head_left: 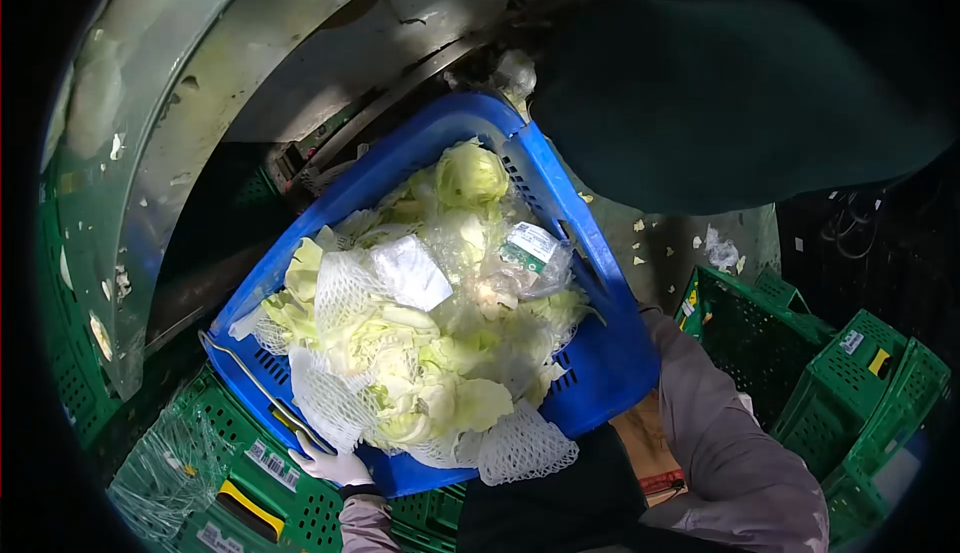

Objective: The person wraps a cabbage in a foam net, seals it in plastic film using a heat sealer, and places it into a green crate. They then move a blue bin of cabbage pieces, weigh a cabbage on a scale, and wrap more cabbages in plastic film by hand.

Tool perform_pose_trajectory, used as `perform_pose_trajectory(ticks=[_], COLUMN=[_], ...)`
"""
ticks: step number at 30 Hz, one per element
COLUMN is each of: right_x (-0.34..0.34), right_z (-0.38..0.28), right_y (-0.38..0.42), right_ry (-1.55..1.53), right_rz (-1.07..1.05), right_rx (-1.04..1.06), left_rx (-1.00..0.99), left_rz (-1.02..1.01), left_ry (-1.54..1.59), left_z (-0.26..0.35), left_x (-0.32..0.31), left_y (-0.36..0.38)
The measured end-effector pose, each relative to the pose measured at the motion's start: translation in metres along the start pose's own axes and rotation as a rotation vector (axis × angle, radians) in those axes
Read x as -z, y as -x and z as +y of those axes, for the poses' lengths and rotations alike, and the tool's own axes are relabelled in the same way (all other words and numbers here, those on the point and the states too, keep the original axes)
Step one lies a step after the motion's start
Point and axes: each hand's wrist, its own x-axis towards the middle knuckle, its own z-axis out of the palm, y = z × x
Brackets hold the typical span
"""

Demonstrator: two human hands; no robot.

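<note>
A large blue plastic basket [625, 353] is tilted in front of me, piled with pale green lettuce leaves [390, 343], white foam netting [527, 445] and clear plastic wrap with a printed label [535, 246]. My left hand [335, 465], in a whitish glove, is closed on the basket's lower left rim, beside a thin metal handle [245, 368]. The grey sleeve of my right arm [730, 433] reaches up along the right side of the basket. My right hand is hidden behind the basket.
Green crates [850, 378] stand at the right, and more crates [290, 473] with clear film [175, 468] lie at lower left. A curved metal structure [190, 103] rises at upper left. Large dark green fabric [730, 103] fills the upper right. Scraps litter the floor.
</note>
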Motion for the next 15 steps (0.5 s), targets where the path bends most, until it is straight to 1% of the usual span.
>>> perform_pose_trajectory(ticks=[2,3,4,6,8,10,12,13,14,15], right_x=[-0.003,-0.004,-0.006,-0.011,-0.013,-0.009,-0.002,-0.003,-0.001,0.002], right_z=[-0.001,-0.001,-0.002,-0.003,-0.001,0.005,0.013,-0.002,-0.006,-0.011], right_y=[-0.001,-0.003,-0.005,-0.011,-0.022,-0.041,-0.063,-0.059,-0.065,-0.070], right_ry=[0.004,0.005,0.008,0.021,0.042,0.088,0.159,0.233,0.229,0.247], right_rz=[0.013,0.021,0.027,0.034,0.031,-0.002,-0.075,-0.083,-0.092,-0.110], right_rx=[0.028,0.041,0.053,0.077,0.097,0.102,0.105,0.034,0.031,-0.045], left_rx=[-0.024,-0.025,-0.027,0.105,0.098,0.204,0.209,0.270,0.332,0.308], left_rz=[-0.001,0.023,0.025,0.015,0.042,0.036,0.059,0.037,0.017,0.048], left_ry=[0.095,0.190,0.189,0.288,0.237,0.109,0.047,-0.014,-0.078,-0.081], left_z=[-0.011,-0.018,-0.013,-0.003,-0.013,-0.013,-0.020,-0.020,-0.023,-0.026], left_x=[-0.003,-0.006,-0.004,0.001,-0.015,-0.023,-0.033,-0.034,-0.036,-0.036], left_y=[-0.005,-0.010,-0.014,-0.023,-0.026,-0.027,-0.034,-0.038,-0.040,-0.039])
